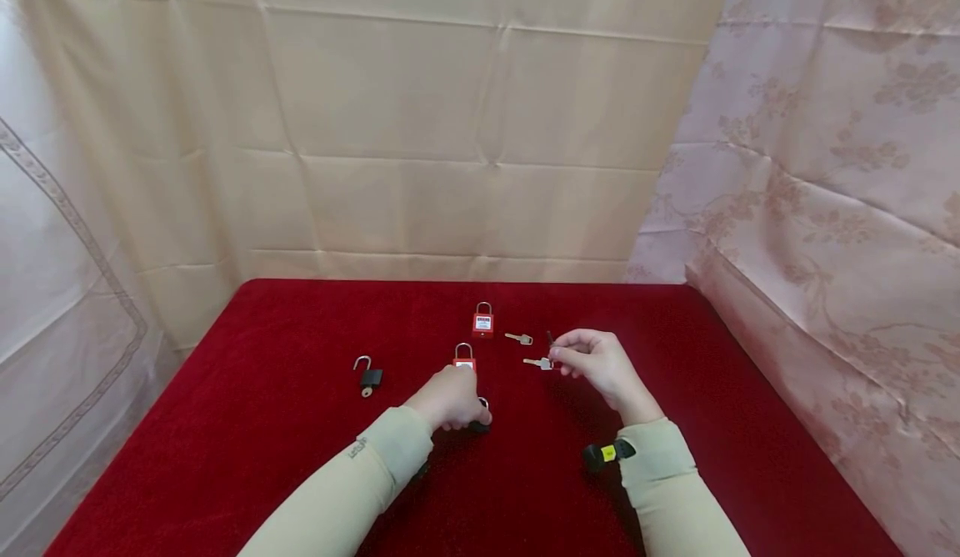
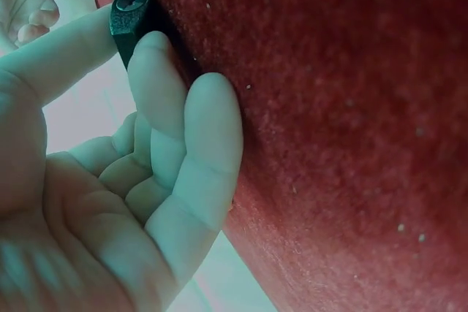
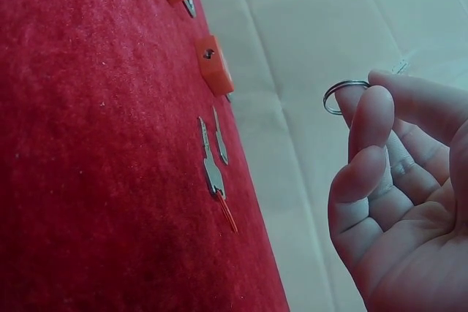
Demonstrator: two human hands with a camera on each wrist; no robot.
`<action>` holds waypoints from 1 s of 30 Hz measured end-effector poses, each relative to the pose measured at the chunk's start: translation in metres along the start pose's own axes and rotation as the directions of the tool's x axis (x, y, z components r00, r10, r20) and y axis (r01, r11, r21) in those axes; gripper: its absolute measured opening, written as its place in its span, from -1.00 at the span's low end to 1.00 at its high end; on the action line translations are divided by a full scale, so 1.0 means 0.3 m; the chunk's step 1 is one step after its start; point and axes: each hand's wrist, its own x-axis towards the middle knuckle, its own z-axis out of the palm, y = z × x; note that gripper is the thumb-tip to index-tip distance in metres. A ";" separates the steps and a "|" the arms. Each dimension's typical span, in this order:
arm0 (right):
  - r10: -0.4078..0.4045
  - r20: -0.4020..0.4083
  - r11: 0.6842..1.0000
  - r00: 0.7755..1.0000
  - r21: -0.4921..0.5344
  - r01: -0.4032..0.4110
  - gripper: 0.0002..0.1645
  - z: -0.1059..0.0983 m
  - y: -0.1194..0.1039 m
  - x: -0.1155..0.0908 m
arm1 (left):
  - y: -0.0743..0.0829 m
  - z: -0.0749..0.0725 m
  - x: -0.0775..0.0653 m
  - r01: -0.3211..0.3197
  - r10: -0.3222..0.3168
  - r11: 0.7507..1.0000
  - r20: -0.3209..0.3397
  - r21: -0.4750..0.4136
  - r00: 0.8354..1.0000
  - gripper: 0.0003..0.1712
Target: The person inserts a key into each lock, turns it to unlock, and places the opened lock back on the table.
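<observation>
My left hand [image 1: 452,398] is low over the red cloth, thumb and forefinger gripping a small black padlock [image 2: 131,1] whose keyhole end faces the left wrist camera. In the head view the fingers cover much of that padlock. My right hand [image 1: 596,361] is raised to the right, pinching a metal key ring [image 3: 333,96] between thumb and forefinger. A slim jagged piece like a key blade [image 3: 400,67] shows past the forefinger. Below that hand lie a key with a red loop [image 3: 212,173] and another key [image 1: 519,338].
Two red padlocks stand mid-table, one farther back [image 1: 483,323] and one [image 1: 464,363] partly behind my left hand. To the left lies a black padlock [image 1: 371,378] with its shackle open and a key in it. Curtains surround the red-covered table [image 1: 300,457].
</observation>
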 end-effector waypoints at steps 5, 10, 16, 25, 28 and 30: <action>0.005 0.001 1.000 1.000 -0.013 -0.005 -0.75 0.002 -0.001 0.000 | 0.001 0.001 0.004 0.003 -0.003 1.000 0.006 -0.009 1.000 -0.64; -0.005 0.006 1.000 1.000 -0.018 0.005 -0.74 0.001 0.000 -0.003 | -0.004 0.005 0.013 0.009 -0.008 1.000 0.014 -0.030 1.000 -0.66; -0.012 0.006 1.000 1.000 -0.020 0.013 -0.75 0.004 0.001 -0.002 | -0.008 0.004 0.018 0.013 -0.012 0.999 0.030 -0.047 0.999 -0.67; -0.005 0.001 1.000 1.000 -0.027 0.005 -0.74 0.005 -0.003 -0.002 | -0.021 0.004 0.022 -0.024 0.026 0.997 0.038 -0.070 0.999 -0.66; -0.007 0.000 1.000 1.000 -0.028 0.007 -0.75 0.005 -0.004 -0.002 | -0.027 0.007 0.022 -0.048 0.051 0.996 0.034 -0.078 0.998 -0.66; -0.006 -0.001 1.000 1.000 -0.025 0.006 -0.76 0.005 -0.007 -0.002 | -0.031 0.007 0.021 -0.064 0.068 0.994 0.033 -0.091 0.997 -0.67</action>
